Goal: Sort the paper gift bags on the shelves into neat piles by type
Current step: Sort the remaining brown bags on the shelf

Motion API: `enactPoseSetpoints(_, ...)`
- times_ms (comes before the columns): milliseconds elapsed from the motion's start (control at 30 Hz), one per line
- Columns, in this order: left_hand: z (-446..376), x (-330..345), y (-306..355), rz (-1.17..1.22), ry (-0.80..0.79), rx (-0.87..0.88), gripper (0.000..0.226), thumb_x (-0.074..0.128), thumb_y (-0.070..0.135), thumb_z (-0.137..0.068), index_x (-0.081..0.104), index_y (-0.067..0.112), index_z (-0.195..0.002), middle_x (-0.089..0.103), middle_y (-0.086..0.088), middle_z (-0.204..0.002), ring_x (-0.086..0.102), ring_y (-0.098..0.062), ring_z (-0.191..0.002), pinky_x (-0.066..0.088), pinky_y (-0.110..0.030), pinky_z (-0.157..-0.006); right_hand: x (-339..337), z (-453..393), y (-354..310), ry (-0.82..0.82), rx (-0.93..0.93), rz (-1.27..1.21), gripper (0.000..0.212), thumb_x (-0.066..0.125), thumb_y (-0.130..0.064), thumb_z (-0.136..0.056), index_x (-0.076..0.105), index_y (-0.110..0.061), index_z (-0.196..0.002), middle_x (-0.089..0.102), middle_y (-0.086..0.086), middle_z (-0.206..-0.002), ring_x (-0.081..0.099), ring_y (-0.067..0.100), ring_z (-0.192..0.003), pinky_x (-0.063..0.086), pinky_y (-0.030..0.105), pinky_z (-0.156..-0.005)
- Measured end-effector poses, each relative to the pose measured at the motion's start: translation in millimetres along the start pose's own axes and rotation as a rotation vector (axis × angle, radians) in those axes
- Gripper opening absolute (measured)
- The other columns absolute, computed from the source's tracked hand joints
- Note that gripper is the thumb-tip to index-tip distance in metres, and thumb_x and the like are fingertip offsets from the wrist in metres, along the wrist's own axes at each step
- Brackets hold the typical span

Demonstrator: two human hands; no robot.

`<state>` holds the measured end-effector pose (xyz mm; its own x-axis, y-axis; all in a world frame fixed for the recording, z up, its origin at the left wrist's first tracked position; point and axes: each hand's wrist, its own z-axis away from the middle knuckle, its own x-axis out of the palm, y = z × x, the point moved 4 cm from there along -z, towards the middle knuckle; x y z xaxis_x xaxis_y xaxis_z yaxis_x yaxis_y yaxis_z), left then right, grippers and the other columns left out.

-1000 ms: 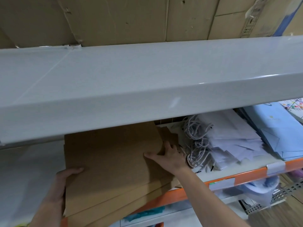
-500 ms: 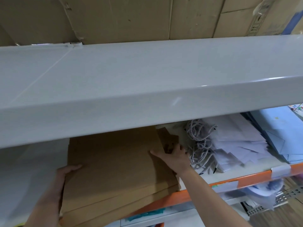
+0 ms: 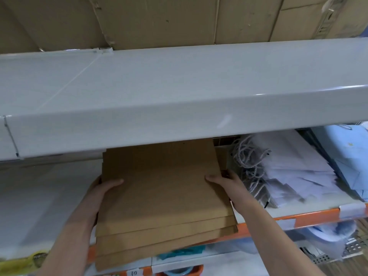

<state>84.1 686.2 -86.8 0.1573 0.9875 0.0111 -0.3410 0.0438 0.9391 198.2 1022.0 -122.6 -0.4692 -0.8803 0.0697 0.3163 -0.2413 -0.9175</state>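
Roughly, from the hands outward:

Left hand: the left hand [image 3: 103, 189] clasps the left edge of the brown paper bag stack [image 3: 163, 198], thumb laid flat on top and pointing right; the fingers wrap under the edge, out of sight.

Right hand: the right hand [image 3: 224, 181] takes the right edge the same way, thumb on top pointing left, fingers curled round the side. How deep they reach underneath I cannot tell.

Where the stack is: on the middle shelf [image 3: 310, 214], its back end tucked under the grey upper shelf [image 3: 179, 100], its front edges fanned out and overhanging the orange shelf lip.

How it should handle: flat, fairly stiff sheets of kraft paper, probably light one by one but with some weight together. The layers look smooth enough to slide on each other, so a two-sided squeeze at the middle of the long edges seems the sound hold.

Neighbouring pile: white paper bags [image 3: 294, 176] with twisted grey cord handles [image 3: 249, 158] lie loosely just right of the right hand.

Further right: pale blue bags [image 3: 350, 160] at the frame edge.

Above: cardboard boxes [image 3: 179, 18] stand on the upper shelf.
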Motion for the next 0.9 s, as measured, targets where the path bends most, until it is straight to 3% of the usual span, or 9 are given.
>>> enactPoseSetpoints(100, 3.3, 7.9, 19.4, -0.036, -0.086, 0.018, 0.055, 0.084, 0.031, -0.055, 0.071, 0.014, -0.106, 0.075, -0.011, -0.094, 0.073, -0.027, -0.080, 0.054, -0.028, -0.060, -12.7, 9.6, -9.1, -0.022, 0.006, -0.055, 0.066, 0.090, -0.026, -0.053, 0.059, -0.022, -0.112, 0.074, 0.006, -0.097, 0.073, 0.022, -0.080, 0.057, 0.033, -0.064)
enactPoseSetpoints(233, 5.8, 24.3, 30.9, -0.005, -0.175, 0.039, 0.055, 0.084, 0.030, -0.060, 0.070, 0.016, -0.110, 0.074, -0.009, -0.101, 0.072, -0.026, -0.088, 0.054, -0.031, -0.070, -33.4, 18.1, -26.2, -0.064, -0.032, -0.100, 0.076, 0.091, -0.030, -0.041, 0.065, -0.017, -0.112, 0.075, 0.009, -0.097, 0.073, 0.030, -0.085, 0.058, 0.038, -0.069)
enactPoseSetpoints(367, 7.9, 28.2, 47.3, 0.164, -0.123, 0.248, 0.049, 0.073, 0.007, -0.062, 0.067, 0.015, -0.110, 0.074, -0.008, -0.100, 0.072, -0.021, -0.087, 0.059, -0.031, -0.066, -33.0, 21.4, -53.2, -0.129, -0.203, -0.091, 0.056, 0.086, -0.019, -0.052, 0.069, -0.025, -0.105, 0.075, 0.002, -0.098, 0.073, 0.021, -0.083, 0.056, 0.027, -0.058)
enactPoseSetpoints(533, 4.0, 21.6, 56.5, 0.118, -0.198, 0.350, 0.079, 0.071, -0.010, -0.054, 0.053, 0.003, -0.130, 0.067, -0.009, -0.119, 0.063, -0.023, -0.110, 0.053, -0.037, -0.092, -24.2, 21.7, -59.6, -0.172, -0.363, -0.101, 0.065, 0.079, 0.002, -0.062, 0.059, -0.028, -0.117, 0.072, -0.001, -0.110, 0.070, 0.018, -0.099, 0.057, 0.026, -0.073)
enactPoseSetpoints(633, 8.8, 20.9, 40.8, 0.085, -0.194, 0.304, 0.075, 0.081, 0.008, -0.049, 0.060, 0.012, -0.121, 0.071, -0.004, -0.112, 0.066, -0.021, -0.105, 0.050, -0.033, -0.083, -24.6, 19.4, -44.4, -0.195, -0.369, -0.082, 0.071, 0.069, 0.013, -0.070, 0.053, -0.032, -0.122, 0.071, -0.003, -0.111, 0.068, 0.017, -0.102, 0.056, 0.026, -0.076)
enactPoseSetpoints(767, 17.4, 16.2, 25.8, 0.024, -0.131, 0.269, 0.099, 0.094, 0.046, -0.019, 0.063, 0.021, -0.109, 0.075, 0.006, -0.099, 0.070, -0.007, -0.092, 0.049, -0.023, -0.077, -23.0, 20.5, -32.2, -0.198, -0.339, -0.079, 0.077, 0.074, -0.002, -0.060, 0.047, -0.032, -0.126, 0.073, -0.007, -0.102, 0.070, 0.012, -0.093, 0.055, 0.021, -0.069)
enactPoseSetpoints(833, 22.9, 14.6, 17.5, -0.005, -0.112, 0.257, 0.101, 0.093, 0.051, -0.013, 0.062, 0.023, -0.105, 0.075, 0.010, -0.093, 0.069, -0.001, -0.085, 0.050, -0.014, -0.070, -19.3, 22.5, -33.0, -0.192, -0.357, -0.031, 0.071, 0.071, -0.009, -0.060, 0.047, -0.029, -0.123, 0.073, -0.012, -0.094, 0.070, 0.006, -0.086, 0.053, 0.015, -0.063)
enactPoseSetpoints(900, 27.8, 13.9, 9.7, -0.022, -0.098, 0.235, 0.093, 0.094, 0.042, -0.022, 0.059, 0.023, -0.106, 0.073, 0.009, -0.093, 0.068, -0.003, -0.086, 0.048, -0.010, -0.068, -15.1, 24.1, -33.2, -0.201, -0.365, 0.023, 0.065, 0.068, -0.013, -0.062, 0.047, -0.028, -0.121, 0.073, -0.016, -0.091, 0.069, 0.002, -0.084, 0.052, 0.012, -0.062)
